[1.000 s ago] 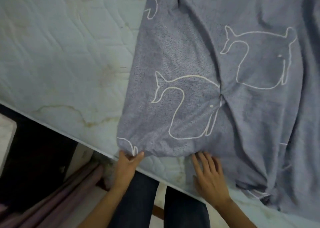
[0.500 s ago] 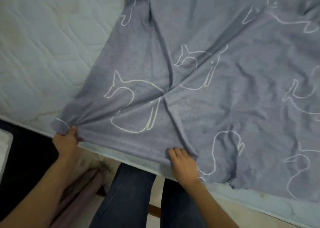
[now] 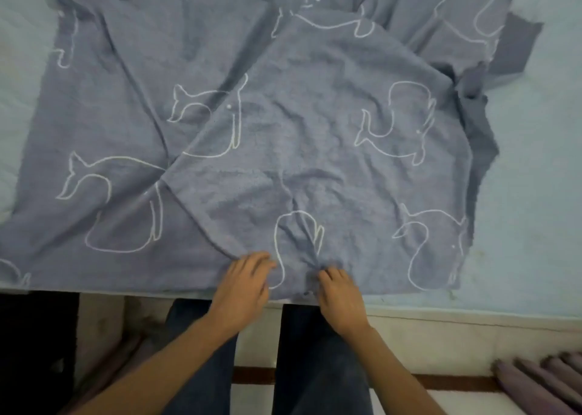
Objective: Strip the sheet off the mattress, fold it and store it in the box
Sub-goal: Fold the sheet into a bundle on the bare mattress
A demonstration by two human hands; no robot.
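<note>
Both hands down at the near edge, left hand [image 3: 245,277] and right hand [image 3: 338,288] each pinching the rumpled sheet [image 3: 315,131] spread over the mattress [image 3: 535,162]; best to tug those diagonal creases flat (corners matched) before folding.

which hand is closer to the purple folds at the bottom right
Right. The right hand is on the near edge of the sheet, on the side toward the purple folds; the left hand lies beside it, farther away.

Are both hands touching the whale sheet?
Touching. The head view shows the left hand and right hand pinching the sheet at its near edge.
</note>
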